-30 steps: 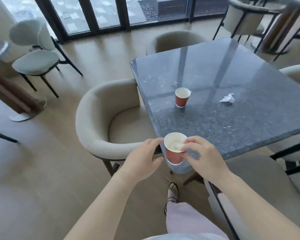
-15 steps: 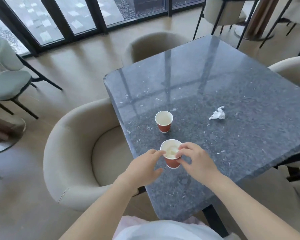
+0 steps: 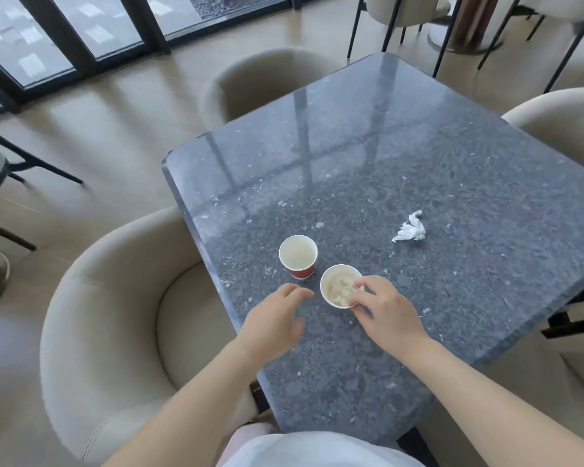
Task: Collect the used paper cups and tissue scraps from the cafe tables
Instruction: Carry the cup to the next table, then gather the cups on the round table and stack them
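Note:
Two red paper cups stand close together on the dark stone table (image 3: 418,136). The farther cup (image 3: 298,256) is empty and untouched. The nearer cup (image 3: 338,290) holds white tissue scraps, and my right hand (image 3: 388,311) pinches its right rim with thumb and fingers. My left hand (image 3: 275,320) hovers just left of that cup with fingers loosely spread, touching nothing. A crumpled white tissue (image 3: 410,229) lies on the table to the right, beyond the cups.
A beige armchair (image 3: 115,315) sits at the table's left side, another (image 3: 267,82) at the far side and one (image 3: 560,119) at the right. More chairs and a table base stand at the back right. Glass doors run along the back.
I have come closer to the table and brought the tissue-filled cup over it, beside the empty cup. My left hand has let go of the cup and drawn back to the left.

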{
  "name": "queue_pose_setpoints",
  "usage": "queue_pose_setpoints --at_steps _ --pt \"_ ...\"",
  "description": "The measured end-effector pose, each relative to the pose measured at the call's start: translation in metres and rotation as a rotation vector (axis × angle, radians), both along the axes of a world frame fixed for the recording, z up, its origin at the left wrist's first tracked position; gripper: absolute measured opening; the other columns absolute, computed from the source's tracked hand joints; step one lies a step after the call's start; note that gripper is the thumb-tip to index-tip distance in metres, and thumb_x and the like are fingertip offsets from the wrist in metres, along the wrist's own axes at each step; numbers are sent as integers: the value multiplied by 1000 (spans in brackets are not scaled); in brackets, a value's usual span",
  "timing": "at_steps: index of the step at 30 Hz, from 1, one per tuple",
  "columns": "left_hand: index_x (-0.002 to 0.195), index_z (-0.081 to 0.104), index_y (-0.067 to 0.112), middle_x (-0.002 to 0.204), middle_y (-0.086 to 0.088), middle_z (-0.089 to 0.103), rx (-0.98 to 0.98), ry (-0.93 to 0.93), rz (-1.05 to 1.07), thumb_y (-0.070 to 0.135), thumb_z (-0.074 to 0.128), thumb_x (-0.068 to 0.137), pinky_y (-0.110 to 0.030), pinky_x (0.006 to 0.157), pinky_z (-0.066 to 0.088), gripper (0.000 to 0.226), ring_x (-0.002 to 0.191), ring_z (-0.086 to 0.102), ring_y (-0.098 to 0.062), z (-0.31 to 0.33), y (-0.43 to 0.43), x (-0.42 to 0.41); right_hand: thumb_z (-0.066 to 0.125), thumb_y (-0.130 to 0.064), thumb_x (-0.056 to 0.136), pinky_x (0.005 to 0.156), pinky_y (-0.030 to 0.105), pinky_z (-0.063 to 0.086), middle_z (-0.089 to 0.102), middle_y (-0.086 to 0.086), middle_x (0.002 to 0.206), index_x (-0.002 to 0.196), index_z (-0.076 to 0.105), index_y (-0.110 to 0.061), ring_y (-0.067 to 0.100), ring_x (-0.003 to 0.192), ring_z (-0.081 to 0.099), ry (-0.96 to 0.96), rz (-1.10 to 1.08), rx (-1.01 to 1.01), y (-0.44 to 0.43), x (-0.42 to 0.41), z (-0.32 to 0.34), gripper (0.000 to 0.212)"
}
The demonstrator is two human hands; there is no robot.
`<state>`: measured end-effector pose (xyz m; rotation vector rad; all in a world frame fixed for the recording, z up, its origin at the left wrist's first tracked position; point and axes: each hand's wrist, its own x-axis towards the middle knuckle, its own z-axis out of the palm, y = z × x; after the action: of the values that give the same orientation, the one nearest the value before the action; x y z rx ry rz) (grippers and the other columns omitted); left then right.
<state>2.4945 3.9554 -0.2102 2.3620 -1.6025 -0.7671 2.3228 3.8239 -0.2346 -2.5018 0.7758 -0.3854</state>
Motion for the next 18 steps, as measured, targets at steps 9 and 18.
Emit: queue_pose_setpoints --at_steps 9,18 --pt "124 46 24 128 6 46 -58 -166 78 18 51 86 -34 73 43 40 109 48 -22 -6 -55 15 72 -9 75 53 39 53 63 2 99 76 67 -13 25 95 58 -27 -93 72 -18 5 -16 7" --pt "119 53 27 118 5 59 104 -224 39 11 47 88 -33 72 43 35 104 55 -26 -19 -64 23 74 -9 74 59 33 51 62 -1 92 76 67 -17 23 91 57 -95 -165 75 -34 2 -15 11"
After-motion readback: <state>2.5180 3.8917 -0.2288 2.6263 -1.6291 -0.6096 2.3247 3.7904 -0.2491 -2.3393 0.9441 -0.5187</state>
